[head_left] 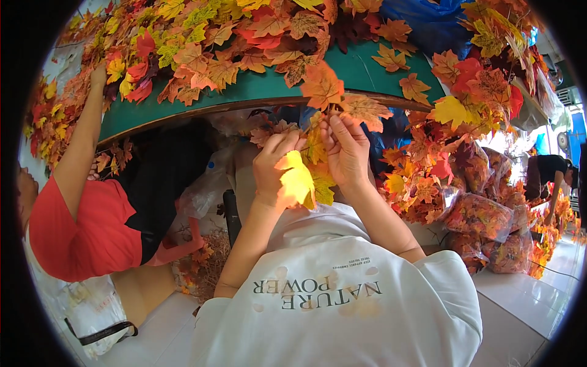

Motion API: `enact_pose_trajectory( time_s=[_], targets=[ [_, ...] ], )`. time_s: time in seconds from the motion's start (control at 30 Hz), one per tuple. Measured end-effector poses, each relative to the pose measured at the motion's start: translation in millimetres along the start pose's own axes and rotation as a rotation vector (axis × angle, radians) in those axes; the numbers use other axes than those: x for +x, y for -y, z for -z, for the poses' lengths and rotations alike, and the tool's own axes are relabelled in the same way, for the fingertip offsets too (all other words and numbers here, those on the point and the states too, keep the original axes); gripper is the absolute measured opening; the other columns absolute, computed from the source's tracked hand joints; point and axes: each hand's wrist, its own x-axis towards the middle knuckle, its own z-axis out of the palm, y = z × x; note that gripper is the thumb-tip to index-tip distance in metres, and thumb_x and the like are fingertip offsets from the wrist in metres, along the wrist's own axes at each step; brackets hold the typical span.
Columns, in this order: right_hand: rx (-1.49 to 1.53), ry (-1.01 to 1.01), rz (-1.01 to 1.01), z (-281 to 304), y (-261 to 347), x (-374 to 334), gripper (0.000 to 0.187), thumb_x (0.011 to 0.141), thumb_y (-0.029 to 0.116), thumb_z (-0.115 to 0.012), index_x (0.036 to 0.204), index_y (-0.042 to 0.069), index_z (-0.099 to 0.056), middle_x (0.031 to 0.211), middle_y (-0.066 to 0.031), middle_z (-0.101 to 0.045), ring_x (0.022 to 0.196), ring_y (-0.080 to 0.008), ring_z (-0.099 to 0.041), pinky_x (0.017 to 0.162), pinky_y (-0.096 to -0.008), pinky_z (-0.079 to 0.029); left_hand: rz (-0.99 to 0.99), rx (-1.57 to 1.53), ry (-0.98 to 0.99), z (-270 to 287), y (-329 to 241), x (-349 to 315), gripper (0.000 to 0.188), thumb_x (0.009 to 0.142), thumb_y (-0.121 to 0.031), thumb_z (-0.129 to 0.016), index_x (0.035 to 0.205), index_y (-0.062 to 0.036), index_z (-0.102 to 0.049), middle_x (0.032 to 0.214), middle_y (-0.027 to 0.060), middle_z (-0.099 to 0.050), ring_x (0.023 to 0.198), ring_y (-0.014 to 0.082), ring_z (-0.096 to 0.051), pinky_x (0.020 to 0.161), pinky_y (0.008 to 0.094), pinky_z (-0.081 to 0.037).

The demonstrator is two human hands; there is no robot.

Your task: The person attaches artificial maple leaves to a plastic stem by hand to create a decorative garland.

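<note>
Right fingers [344, 133] pinching an orange-and-yellow artificial maple-leaf spray [315, 147], left fingers [282, 143] curling at its eight o'clock, hold unclear, green tabletop [361, 72] spanning twelve o'clock

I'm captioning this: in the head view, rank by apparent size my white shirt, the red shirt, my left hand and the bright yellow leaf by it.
1. White shirt
2. Red shirt
3. Left hand and bright yellow leaf: too alike to rank

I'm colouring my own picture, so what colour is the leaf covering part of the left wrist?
That leaf is bright yellow, seen in the head view.
</note>
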Motion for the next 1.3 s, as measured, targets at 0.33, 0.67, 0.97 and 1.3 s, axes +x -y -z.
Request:
enact_pose_trajectory(
  time_s=[0.33,0.67,0.97,1.3],
  targets=[
    [-0.500,0.193,0.505,-4.3,23.1,1.8,0.014,0.086,0.000,-0.058,0.100,-0.001,-0.057,0.092,-0.0082,-0.062,0.081,-0.0178,-0.064,0.074,-0.0275,-0.053,0.245,-0.314,0.085,0.0,-5.9,-3.3,0.016,0.070,-0.003,-0.074,0.085,0.0001,-0.069,0.072,0.0059,-0.057,0.067,0.0145,-0.057,0.058,0.0249,-0.045],
    [-0.419,-0.032,0.060,2.9,3.7,-7.3,0.019,0.078,0.001,-0.069,0.096,-0.001,-0.062,0.091,-0.0074,-0.066,0.081,-0.0145,-0.064,0.071,-0.0275,-0.053,0.092,-0.072,0.022,2.1,-21.4,3.6,0.008,0.073,-0.005,-0.071,0.078,-0.0032,-0.065,0.071,0.0074,-0.052,0.060,0.0231,-0.054,0.053,0.0327,-0.043],
    [-0.084,-0.037,-0.159,11.0,-3.4,-4.0,0.016,0.081,-0.001,-0.065,0.096,0.002,-0.058,0.089,-0.0075,-0.063,0.086,-0.0187,-0.063,0.075,-0.0308,-0.053,0.055,-0.086,0.005,-0.3,-19.2,1.2,0.009,0.072,-0.005,-0.071,0.076,-0.0038,-0.063,0.071,0.0077,-0.053,0.060,0.0243,-0.054,0.052,0.0337,-0.044],
    [-0.213,-0.042,-0.191,6.6,-0.3,-12.8,0.016,0.080,0.001,-0.068,0.094,0.002,-0.060,0.087,-0.0054,-0.063,0.078,-0.0151,-0.063,0.065,-0.0251,-0.053,0.079,-0.081,0.009,-0.7,-17.2,0.3,0.009,0.072,-0.004,-0.071,0.076,-0.0038,-0.063,0.071,0.0084,-0.053,0.061,0.0255,-0.055,0.053,0.0346,-0.044]
  ],
)
